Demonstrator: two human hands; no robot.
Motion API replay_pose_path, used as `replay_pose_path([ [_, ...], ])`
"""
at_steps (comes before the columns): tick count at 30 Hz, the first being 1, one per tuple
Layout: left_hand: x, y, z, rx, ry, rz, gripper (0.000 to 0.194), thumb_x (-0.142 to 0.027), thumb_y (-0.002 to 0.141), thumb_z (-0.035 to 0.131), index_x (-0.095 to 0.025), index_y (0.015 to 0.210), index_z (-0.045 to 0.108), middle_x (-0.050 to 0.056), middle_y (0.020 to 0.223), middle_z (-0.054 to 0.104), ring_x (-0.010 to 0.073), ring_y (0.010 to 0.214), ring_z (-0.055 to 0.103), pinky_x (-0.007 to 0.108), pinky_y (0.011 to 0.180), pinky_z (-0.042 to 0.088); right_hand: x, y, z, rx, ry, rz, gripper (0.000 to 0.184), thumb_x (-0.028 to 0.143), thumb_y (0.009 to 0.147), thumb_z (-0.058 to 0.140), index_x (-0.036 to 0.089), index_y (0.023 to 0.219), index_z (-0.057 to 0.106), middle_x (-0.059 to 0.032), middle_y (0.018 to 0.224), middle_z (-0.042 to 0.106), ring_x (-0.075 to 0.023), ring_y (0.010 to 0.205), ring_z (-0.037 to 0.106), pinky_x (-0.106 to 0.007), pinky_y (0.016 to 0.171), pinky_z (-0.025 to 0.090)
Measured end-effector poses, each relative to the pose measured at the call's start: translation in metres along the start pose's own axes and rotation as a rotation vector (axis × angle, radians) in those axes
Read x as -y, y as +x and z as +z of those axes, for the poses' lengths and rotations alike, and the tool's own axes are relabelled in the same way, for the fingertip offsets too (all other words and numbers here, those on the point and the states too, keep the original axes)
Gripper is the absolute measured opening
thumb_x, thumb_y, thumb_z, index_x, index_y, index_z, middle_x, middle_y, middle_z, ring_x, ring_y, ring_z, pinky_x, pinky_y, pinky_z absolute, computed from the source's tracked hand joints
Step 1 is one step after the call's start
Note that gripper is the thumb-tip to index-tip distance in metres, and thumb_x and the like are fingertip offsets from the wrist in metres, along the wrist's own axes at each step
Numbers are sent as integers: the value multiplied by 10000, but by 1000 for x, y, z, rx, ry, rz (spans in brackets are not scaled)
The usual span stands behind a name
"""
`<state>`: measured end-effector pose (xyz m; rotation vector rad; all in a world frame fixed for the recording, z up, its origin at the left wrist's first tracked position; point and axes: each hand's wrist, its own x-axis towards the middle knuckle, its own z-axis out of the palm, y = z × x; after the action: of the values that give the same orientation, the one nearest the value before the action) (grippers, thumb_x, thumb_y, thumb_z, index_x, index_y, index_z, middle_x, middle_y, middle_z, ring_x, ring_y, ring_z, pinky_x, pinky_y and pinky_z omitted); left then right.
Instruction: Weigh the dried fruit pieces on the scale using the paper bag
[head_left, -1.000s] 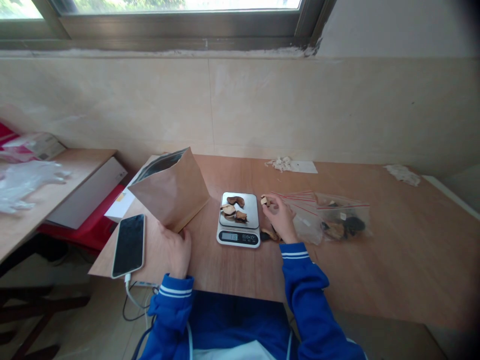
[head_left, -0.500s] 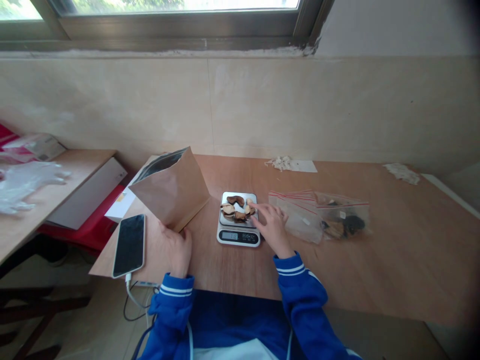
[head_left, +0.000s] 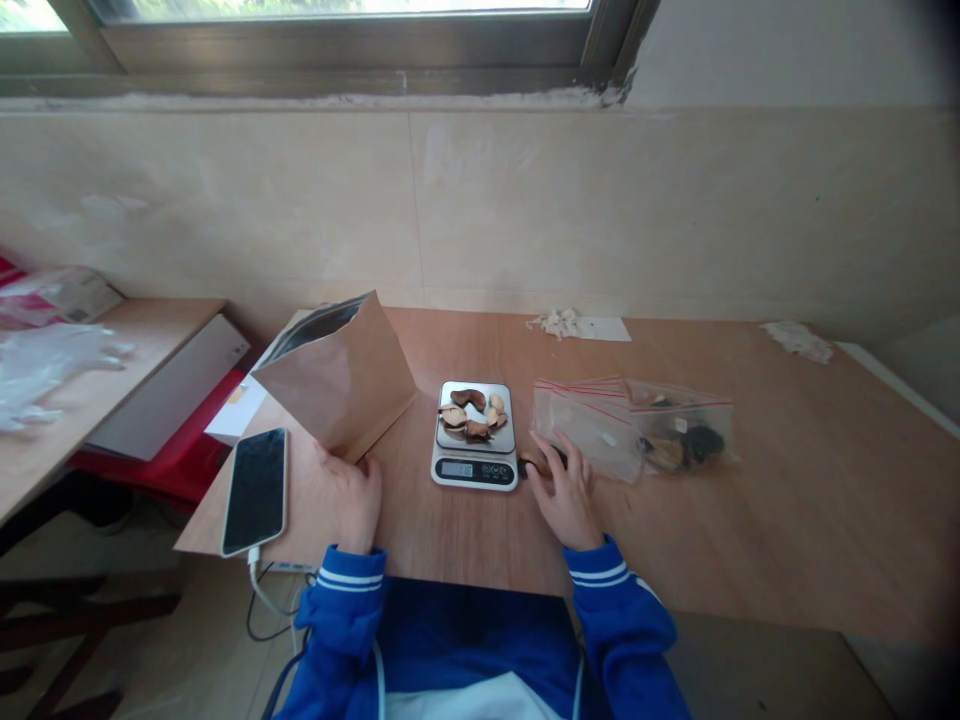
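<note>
A brown paper bag [head_left: 341, 375] with a silvery lining stands tilted, its mouth gaping to the upper left. My left hand [head_left: 354, 500] grips its lower edge, some fingers hidden behind it. To the right of the bag is a small white digital kitchen scale [head_left: 475, 473]. On its metal plate lie several dried brown and tan pieces [head_left: 470, 415], perhaps dried mushroom slices. My right hand [head_left: 564, 492] rests just right of the scale, fingers spread over dark brown dried pieces [head_left: 534, 462] on the table, partly hidden by the fingers.
Clear zip bags [head_left: 585, 425] lie right of the scale; another zip bag [head_left: 686, 440] holds dark and tan dried pieces. A phone [head_left: 256, 492] with a charging cable lies at the left edge. Crumpled pale scraps [head_left: 559, 323] lie near the wall. Plastic gloves [head_left: 56, 370] lie on the neighbouring table.
My right hand has moved from the pieces on the scale plate down and right to the table beside the scale, uncovering dark pieces there. My left hand stays at the bag.
</note>
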<state>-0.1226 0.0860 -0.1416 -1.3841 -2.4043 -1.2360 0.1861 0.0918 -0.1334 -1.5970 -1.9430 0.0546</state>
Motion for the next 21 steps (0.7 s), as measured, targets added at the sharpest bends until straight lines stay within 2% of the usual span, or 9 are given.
replay_pose_path([
  [5, 3, 0, 1, 4, 31, 29, 951, -280, 760, 584, 42, 1483, 59, 304, 1531, 202, 402, 1424, 247, 509, 1164, 278, -3, -4, 14, 24, 31, -44, 450, 394, 958, 434, 250, 1383, 470, -136, 1429, 395, -314, 1286, 418, -523, 1019, 393],
  [9, 2, 0, 1, 7, 31, 25, 921, -290, 777, 561, 74, 1472, 79, 328, 1516, 212, 420, 1411, 264, 537, 1133, 317, -4, -4, 18, 8, 47, -39, 417, 360, 953, 430, 227, 1341, 507, -146, 1396, 426, -313, 1271, 426, -531, 1021, 396],
  [16, -5, 1, -4, 21, 77, 45, 922, -294, 786, 552, 98, 1465, 65, 338, 1509, 215, 421, 1403, 279, 522, 1120, 343, -4, -5, 17, -3, 80, -50, 398, 357, 953, 425, 222, 1311, 533, -147, 1372, 447, -310, 1256, 435, -534, 1022, 398],
  [21, -1, 0, -1, 26, 39, -9, 940, -289, 782, 569, 41, 1489, 44, 309, 1491, 284, 404, 1375, 346, 510, 1104, 368, 8, 6, 6, 3, 114, -7, 388, 346, 994, 345, 275, 1320, 542, -113, 1391, 438, -280, 1256, 447, -512, 1045, 363],
])
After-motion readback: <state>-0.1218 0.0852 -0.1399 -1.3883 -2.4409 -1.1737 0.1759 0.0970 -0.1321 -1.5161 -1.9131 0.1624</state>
